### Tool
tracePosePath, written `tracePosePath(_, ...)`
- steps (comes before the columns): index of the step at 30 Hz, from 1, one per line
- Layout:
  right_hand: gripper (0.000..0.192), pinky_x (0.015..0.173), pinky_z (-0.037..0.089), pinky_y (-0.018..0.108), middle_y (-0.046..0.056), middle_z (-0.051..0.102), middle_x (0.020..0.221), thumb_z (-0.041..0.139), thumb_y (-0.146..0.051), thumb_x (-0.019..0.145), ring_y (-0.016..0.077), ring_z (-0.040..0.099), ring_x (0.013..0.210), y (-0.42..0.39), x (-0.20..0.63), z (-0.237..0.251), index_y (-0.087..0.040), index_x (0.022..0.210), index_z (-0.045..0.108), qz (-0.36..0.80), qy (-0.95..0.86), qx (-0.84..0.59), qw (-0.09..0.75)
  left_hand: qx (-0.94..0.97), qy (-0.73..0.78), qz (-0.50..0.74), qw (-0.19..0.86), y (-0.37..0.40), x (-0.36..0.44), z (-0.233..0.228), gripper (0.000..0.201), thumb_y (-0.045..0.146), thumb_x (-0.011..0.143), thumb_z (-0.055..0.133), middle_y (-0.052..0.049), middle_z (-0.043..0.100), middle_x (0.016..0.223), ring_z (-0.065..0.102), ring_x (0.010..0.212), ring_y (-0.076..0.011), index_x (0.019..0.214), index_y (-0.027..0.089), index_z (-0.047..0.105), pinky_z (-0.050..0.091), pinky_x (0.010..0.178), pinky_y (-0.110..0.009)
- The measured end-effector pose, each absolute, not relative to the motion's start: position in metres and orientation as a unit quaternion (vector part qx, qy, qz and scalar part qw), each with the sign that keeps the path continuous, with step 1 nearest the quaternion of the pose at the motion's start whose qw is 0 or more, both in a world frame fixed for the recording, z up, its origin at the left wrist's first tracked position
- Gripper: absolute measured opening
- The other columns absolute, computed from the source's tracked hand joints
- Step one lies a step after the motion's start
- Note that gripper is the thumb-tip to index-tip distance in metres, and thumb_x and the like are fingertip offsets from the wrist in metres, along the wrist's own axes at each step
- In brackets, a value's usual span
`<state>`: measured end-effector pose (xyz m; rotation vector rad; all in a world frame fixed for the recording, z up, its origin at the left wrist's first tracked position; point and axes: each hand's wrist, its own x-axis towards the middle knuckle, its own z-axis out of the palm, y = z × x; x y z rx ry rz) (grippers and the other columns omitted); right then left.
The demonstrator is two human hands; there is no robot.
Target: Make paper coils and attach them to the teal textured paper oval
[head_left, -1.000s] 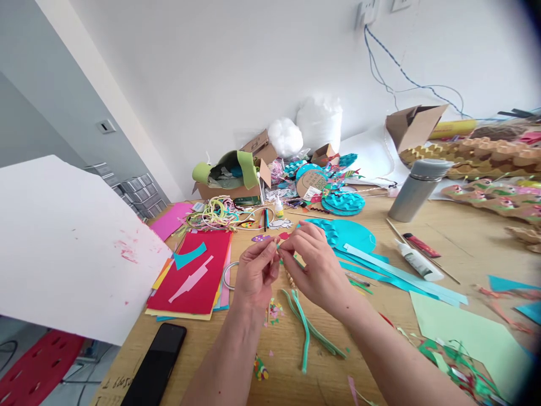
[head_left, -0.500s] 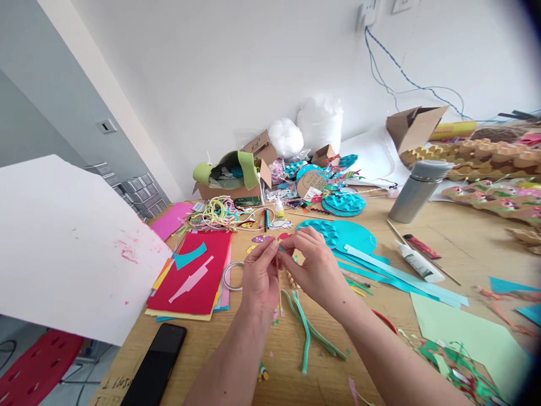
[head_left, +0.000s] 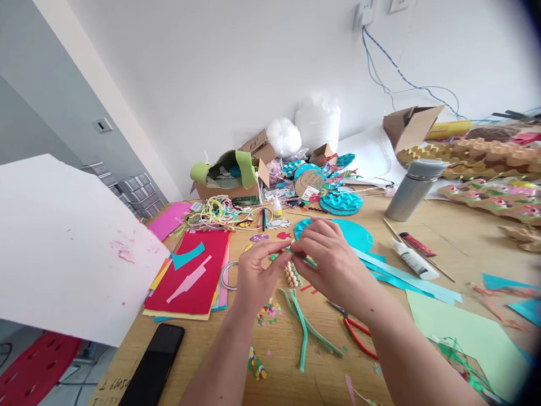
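Observation:
My left hand (head_left: pixel 258 276) and my right hand (head_left: pixel 332 262) meet over the middle of the table, thumbs and fingertips pinched together. Between them runs a thin green pipe cleaner (head_left: pixel 311 263), mostly covered by the fingers. Below the hands, more green pipe cleaners (head_left: pixel 303 338) lie crossed on the wood. A small row of pale beads (head_left: pixel 291 274) sits just under the fingertips. Red-handled scissors (head_left: pixel 358 331) rest by my right forearm. Behind my right hand is a turquoise disc (head_left: pixel 355 234).
Stacked coloured paper (head_left: pixel 190 282) and a black phone (head_left: pixel 154 363) lie at left. To the right are turquoise strips (head_left: pixel 406 276), a white glue bottle (head_left: pixel 416 260), a grey flask (head_left: pixel 416 192) and pale green paper (head_left: pixel 456 332). Confetti (head_left: pixel 269 311) is scattered in front.
My hands have drawn slightly apart and turned flatter, and a green strand now shows between them. My right forearm has shifted right, uncovering the scissors.

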<state>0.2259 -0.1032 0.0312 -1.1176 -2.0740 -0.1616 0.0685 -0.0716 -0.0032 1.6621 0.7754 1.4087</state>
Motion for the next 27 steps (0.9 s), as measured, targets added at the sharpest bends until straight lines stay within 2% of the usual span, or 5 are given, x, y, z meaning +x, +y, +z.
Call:
tracePosePath(7,0.012,0.095,0.036,0.044,0.004,0.061,0.073,0.058,-0.01,0.087,0.0208,0.051,0.08,-0.106,0.225,0.034,-0.015,0.077,0.064,-0.113,-0.843,-0.443,0.284,0.838,0.321,0.417,0.141,-0.074,0.053,0.004,0.015,0.021,0.092,0.056,-0.005,0.073,0.083,0.066,0.078,-0.0172,0.095,0.018,0.07,0.05,0.072,-0.029)
tracePosePath(13,0.019,0.077,0.043,0.037,0.006,0.066,0.078,0.054,-0.026,0.094,0.0227,0.055,0.082,-0.103,0.228,0.03,-0.017,0.081,0.065,-0.054,-0.817,-0.467,0.335,0.836,0.307,0.453,0.043,-0.072,0.053,0.001,0.011,0.017,0.091,0.056,-0.006,0.074,0.087,0.067,0.082,-0.0185,0.096,0.017,0.066,0.051,0.074,-0.03)
tracePosePath(19,0.047,0.054,0.038,0.029,0.004,0.066,0.06,0.043,-0.045,0.097,0.0161,0.058,0.055,-0.101,0.238,0.033,-0.018,0.064,0.062,0.208,-0.716,-0.542,0.387,0.816,0.278,0.507,-0.024,-0.07,0.051,0.004,0.016,0.01,0.087,0.06,-0.005,0.075,0.088,0.068,0.081,-0.0168,0.1,0.018,0.066,0.053,0.075,-0.03)
tracePosePath(23,0.049,0.058,0.044,0.028,0.006,0.071,0.063,0.049,-0.059,0.09,0.017,0.063,0.059,-0.094,0.232,0.027,-0.017,0.076,0.069,0.423,-0.655,-0.476,0.406,0.801,0.262,0.537,-0.041,-0.07,0.051,0.004,0.023,0.006,0.085,0.062,-0.004,0.074,0.089,0.067,0.084,-0.0144,0.103,0.019,0.066,0.053,0.078,-0.027)
tracePosePath(27,0.047,0.06,0.047,0.026,0.004,0.067,0.058,0.064,-0.061,0.079,0.0136,0.062,0.055,-0.089,0.218,0.019,-0.015,0.078,0.071,0.616,-0.524,-0.366,0.46,0.781,0.248,0.572,-0.048,-0.07,0.051,0.003,0.028,0.003,0.084,0.061,-0.004,0.074,0.091,0.068,0.087,-0.0148,0.106,0.02,0.065,0.055,0.078,-0.028)
